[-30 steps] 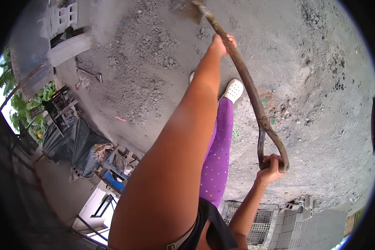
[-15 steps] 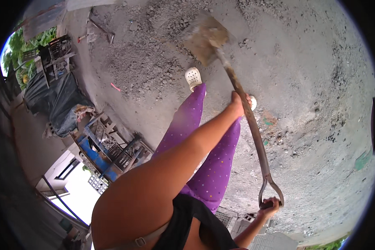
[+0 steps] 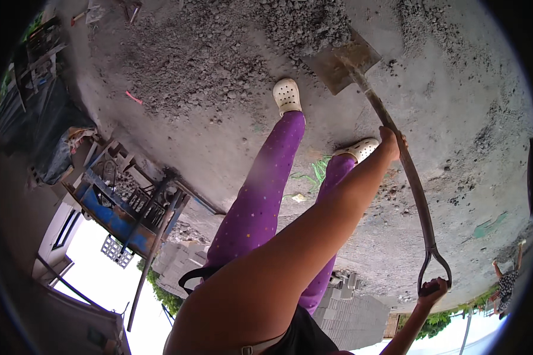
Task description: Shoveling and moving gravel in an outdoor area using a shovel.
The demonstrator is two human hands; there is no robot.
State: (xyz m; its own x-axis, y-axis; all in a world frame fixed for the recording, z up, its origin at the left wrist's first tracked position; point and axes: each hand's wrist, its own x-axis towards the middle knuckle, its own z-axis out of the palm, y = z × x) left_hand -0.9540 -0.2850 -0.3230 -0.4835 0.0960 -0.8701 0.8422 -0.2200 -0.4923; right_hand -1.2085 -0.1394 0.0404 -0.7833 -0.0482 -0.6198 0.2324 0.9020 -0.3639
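Observation:
A long-handled shovel slants across the right half of the view, its flat square blade at the top and its D-shaped handle at the bottom. My left hand is closed around the middle of the shaft. At the lower end, my right hand grips the D-handle. The blade lies low against a heap of grey gravel, with stones along its far edge. Most of the blade's near surface shows bare.
My feet wear white clogs beside spread gravel. At left stand a blue metal frame and a black tarp. Grey blocks are stacked at the bottom. Another person is at the far right.
The shovel and both hands have shifted right in the view. The blade, blurred before and carrying a little material, now rests at the gravel. The view has tilted, showing more background at the bottom.

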